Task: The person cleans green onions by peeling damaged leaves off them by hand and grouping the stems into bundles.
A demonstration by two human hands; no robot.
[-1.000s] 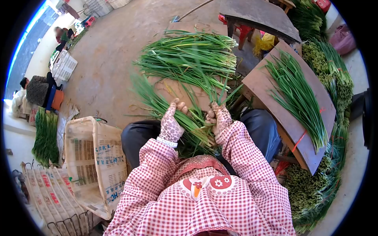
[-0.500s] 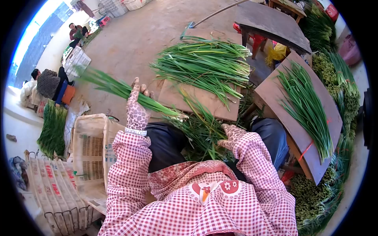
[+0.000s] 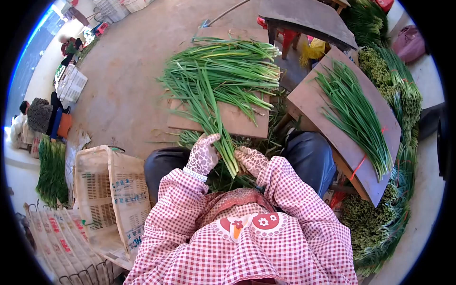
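My left hand (image 3: 204,154), in a patterned glove, is closed around a small bunch of green stalks (image 3: 214,128). The pale ends of the bunch point toward me, and its leaves reach up over the pile. Close to those pale ends is my right hand (image 3: 251,160), gloved too, with its fingers bent together; what lies between them is too small to make out. A large pile of green stalks (image 3: 223,71) lies on a brown board (image 3: 237,121) in front of my knees.
On the right, a slanted board (image 3: 304,92) carries a sorted bundle (image 3: 356,114). More bundles (image 3: 375,228) line the right wall. Crates (image 3: 97,183) stand on the left. Two people sit at the far left. A dark table (image 3: 308,21) is at the upper right.
The bunch in my left hand has swung from the left to between my knees, leaves now over the pile. My right hand has come up beside its pale ends. The view has shifted slightly.
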